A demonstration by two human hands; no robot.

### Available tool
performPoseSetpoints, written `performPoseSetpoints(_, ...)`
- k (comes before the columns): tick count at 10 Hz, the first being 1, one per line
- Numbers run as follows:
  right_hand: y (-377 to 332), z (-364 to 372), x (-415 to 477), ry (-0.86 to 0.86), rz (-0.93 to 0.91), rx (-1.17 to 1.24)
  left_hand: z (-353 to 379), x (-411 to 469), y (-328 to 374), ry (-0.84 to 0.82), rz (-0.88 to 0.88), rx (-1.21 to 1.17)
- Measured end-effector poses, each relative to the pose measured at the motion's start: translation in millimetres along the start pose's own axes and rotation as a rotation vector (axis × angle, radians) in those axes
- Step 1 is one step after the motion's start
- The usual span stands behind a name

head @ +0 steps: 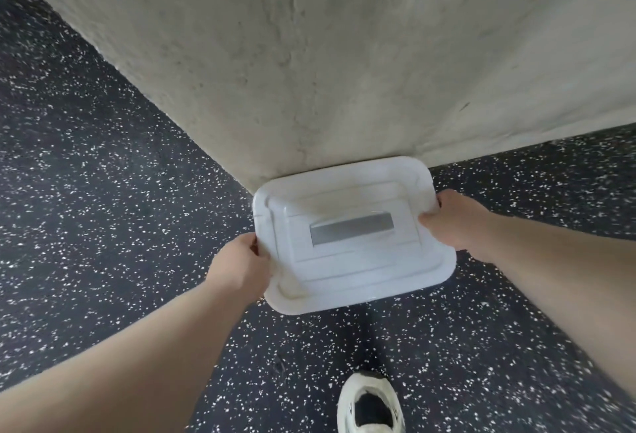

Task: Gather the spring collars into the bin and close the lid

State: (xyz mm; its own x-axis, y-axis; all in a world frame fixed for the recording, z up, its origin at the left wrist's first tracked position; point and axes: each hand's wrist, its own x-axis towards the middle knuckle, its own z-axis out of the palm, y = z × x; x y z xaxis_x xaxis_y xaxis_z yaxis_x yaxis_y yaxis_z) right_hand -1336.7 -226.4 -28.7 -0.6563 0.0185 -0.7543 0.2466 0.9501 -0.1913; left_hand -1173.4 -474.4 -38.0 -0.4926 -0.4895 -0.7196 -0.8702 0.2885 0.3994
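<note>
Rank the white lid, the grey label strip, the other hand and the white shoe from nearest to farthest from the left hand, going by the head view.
1. white lid: its left edge is gripped by the left hand.
2. grey label strip: at the lid's centre, to the right.
3. right hand: across the lid, on its right edge.
4. white shoe: on the floor, below and to the right.
</note>
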Motion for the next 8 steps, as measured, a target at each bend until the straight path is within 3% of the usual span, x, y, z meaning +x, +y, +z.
performPoseSetpoints(5,9.8,10.8,-3.8,-0.068,0.047,-0.162,12.1,-3.1,-7.3,-0.013,-0.001,0.182)
performPoseSetpoints(8,9.0,7.7,-57.9,0.124,0.011,-0.203,-11.7,-56.2,-3.4,0.008,0.025,0.241)
